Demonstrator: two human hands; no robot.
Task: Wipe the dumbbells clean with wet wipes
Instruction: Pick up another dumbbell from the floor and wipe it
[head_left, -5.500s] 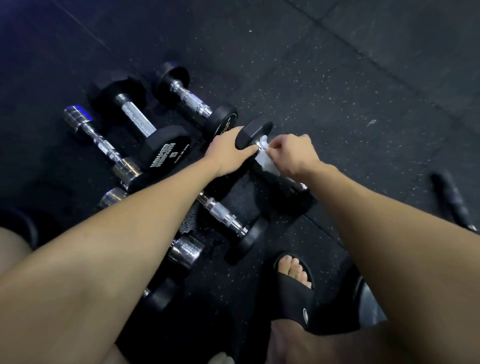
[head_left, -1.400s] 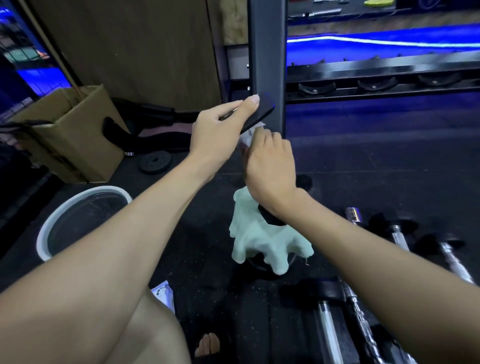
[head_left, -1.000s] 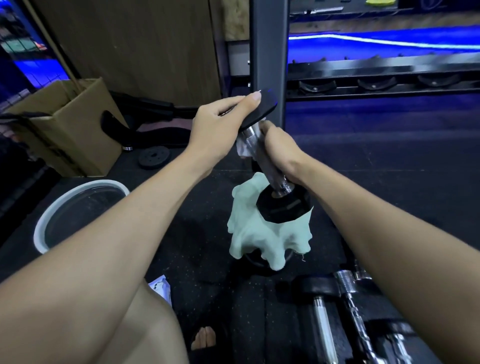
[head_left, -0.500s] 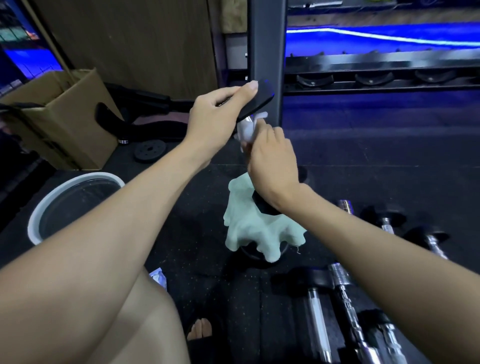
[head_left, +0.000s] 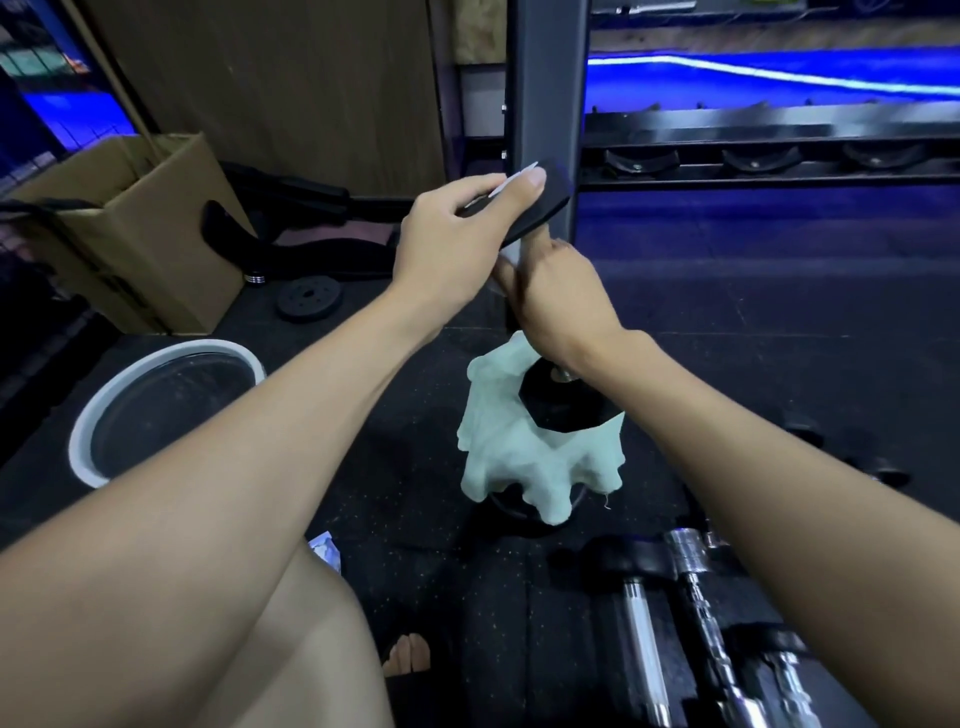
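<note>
Dumbbell (head_left: 563, 402) is held upright off the floor, long axis near vertical. Left hand (head_left: 457, 234) pinches the top head; right hand (head_left: 558, 301) curls round the handle just below, wipe hidden, so strokes run down toward the lower head.

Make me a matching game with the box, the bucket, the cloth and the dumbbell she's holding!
Things:
1. cardboard box
2. bucket
3. cloth
4. held dumbbell

Descriptions:
A. pale green, draped under the dumbbell's lower end
B. brown, far left by the wall
C. black ends, held upright in both hands
D. white rim, round, on the floor at left

Pairs: 1-B, 2-D, 3-A, 4-C
</note>
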